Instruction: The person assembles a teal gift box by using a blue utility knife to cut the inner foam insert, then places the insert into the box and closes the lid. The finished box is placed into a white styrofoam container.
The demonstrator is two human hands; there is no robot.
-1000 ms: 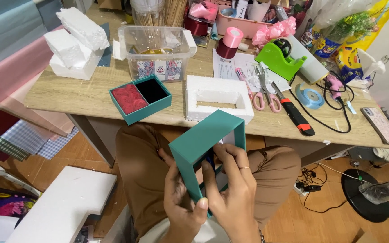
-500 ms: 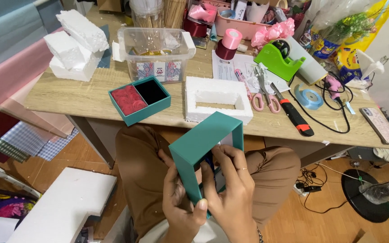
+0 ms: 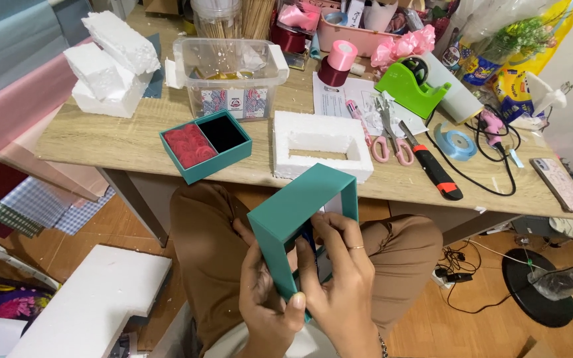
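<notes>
Cluttered with foam blocks, ribbon rolls and scissors, the wooden table (image 3: 134,142) spans the upper view; a teal tray (image 3: 205,146) sits at about 11 o'clock of the hands. Over the lap, the teal box sleeve (image 3: 300,222) is clamped between the left hand (image 3: 266,301) and right hand (image 3: 339,278), fingers pinching its lower walls. It looks light, stiff and crushable, best held by its edges. Its long axis runs from 7 toward 1 o'clock.

A light wooden table (image 3: 127,142) carries a teal box (image 3: 205,146) at nine o'clock, a white foam frame (image 3: 321,146) centrally, and possibly a phone (image 3: 560,183) at three.
</notes>
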